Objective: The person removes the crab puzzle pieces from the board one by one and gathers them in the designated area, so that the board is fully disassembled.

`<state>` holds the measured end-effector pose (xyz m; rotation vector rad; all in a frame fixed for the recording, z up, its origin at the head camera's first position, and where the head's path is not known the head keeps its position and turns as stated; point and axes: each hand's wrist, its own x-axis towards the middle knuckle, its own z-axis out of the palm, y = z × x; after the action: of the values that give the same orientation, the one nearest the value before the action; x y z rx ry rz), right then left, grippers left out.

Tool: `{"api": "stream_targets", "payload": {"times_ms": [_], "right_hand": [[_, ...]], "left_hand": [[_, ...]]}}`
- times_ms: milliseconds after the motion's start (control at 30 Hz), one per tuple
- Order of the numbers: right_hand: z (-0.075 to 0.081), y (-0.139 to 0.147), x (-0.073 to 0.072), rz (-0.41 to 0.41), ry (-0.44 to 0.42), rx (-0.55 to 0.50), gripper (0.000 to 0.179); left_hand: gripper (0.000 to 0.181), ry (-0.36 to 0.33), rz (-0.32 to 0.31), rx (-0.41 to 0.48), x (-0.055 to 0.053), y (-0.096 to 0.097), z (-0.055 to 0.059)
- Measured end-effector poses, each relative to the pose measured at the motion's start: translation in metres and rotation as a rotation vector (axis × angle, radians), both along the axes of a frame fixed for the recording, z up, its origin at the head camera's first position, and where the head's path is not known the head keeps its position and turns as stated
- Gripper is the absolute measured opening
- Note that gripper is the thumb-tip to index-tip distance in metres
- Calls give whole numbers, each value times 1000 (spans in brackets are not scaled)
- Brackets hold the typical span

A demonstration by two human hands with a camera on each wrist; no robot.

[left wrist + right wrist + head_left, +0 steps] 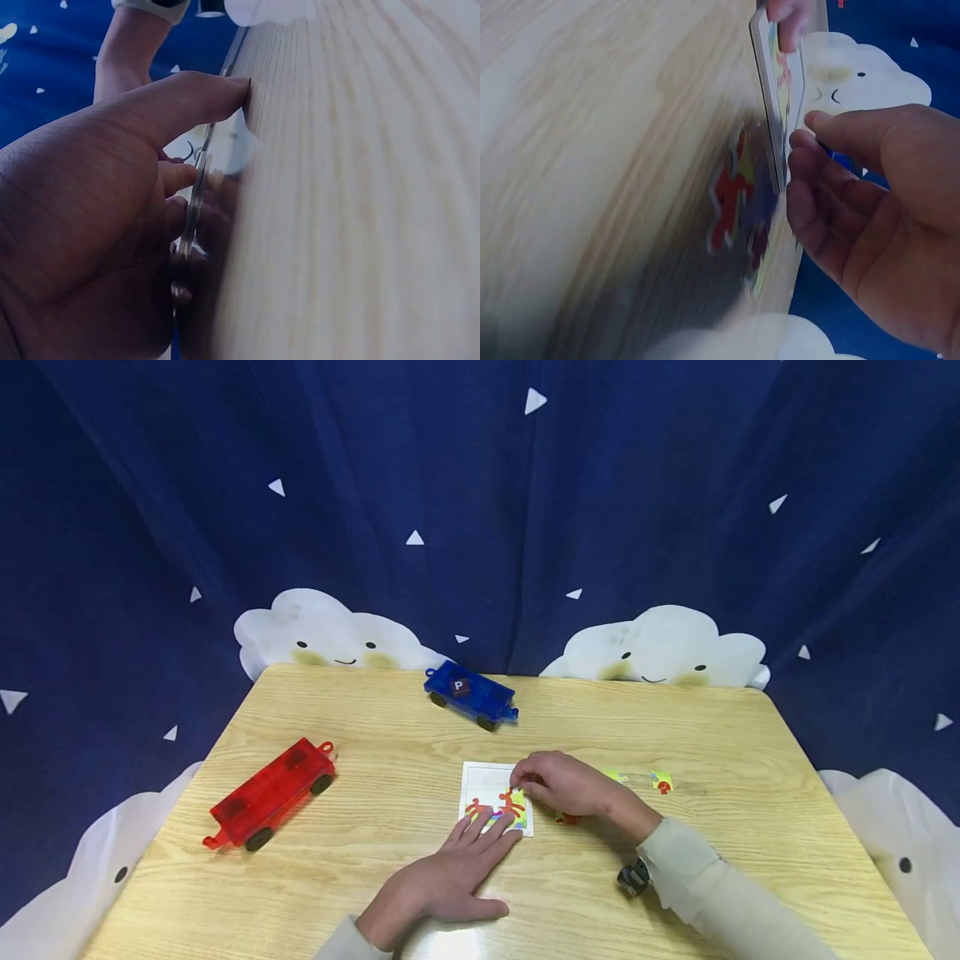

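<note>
A white square puzzle tray (pixel 487 774) lies on the table, with joined yellow and red puzzle pieces (pixel 513 806) in its lower part. My left hand (pixel 448 875) lies palm down at the tray's near edge. Its straight fingertips rest on the lower pieces, and its thumb is spread to the side. At the tray's upper right, my right hand (pixel 566 783) reaches over with bent fingers close to a yellow piece. In the right wrist view its thumb and forefinger tips nearly meet; whether they pinch a piece is hidden. A loose red puzzle piece (pixel 724 204) lies beside the tray.
A red toy wagon (pixel 272 793) stands at the left, and a blue toy wagon (pixel 480 693) at the back. Another loose puzzle piece (pixel 662 782) lies beyond the right wrist. A dark curtain (pixel 480 485) hangs behind the wooden table (pixel 360 852).
</note>
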<state>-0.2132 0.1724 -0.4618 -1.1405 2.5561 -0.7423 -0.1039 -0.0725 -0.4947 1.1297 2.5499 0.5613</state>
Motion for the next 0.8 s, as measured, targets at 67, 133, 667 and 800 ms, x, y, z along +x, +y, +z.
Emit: {"api": "stream_targets", "payload": {"times_ms": [67,133,667,800], "right_hand": [[-2,-4,0,-7,15,22,16],[-3,-7,0,-10,29,36,16],[-3,-12,0,-25,34,61,15],[-3,-13,-1,-44,28,21,14]], "left_hand": [[89,6,2,-6,0,0,0],[89,5,5,-10,0,0,0],[89,6,1,-12,1,0,1],[89,3,0,-17,0,0,2]]}}
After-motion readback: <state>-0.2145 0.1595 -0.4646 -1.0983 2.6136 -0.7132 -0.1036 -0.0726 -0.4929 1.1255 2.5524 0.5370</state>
